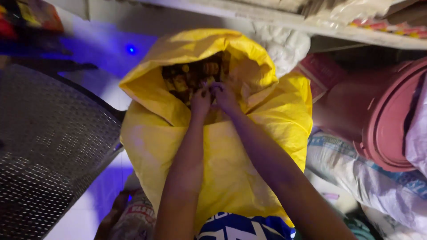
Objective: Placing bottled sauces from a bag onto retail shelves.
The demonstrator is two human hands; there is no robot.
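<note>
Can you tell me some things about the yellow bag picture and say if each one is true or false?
1. Both hands reach into the yellow sack. True: the left hand and right hand are at its open mouth.
2. The sack is empty. False: small yellow-brown pieces fill it.
3. A pink bucket lies right of the sack. True.
4. The metal mesh surface is on the right. False: it is on the left.
</note>
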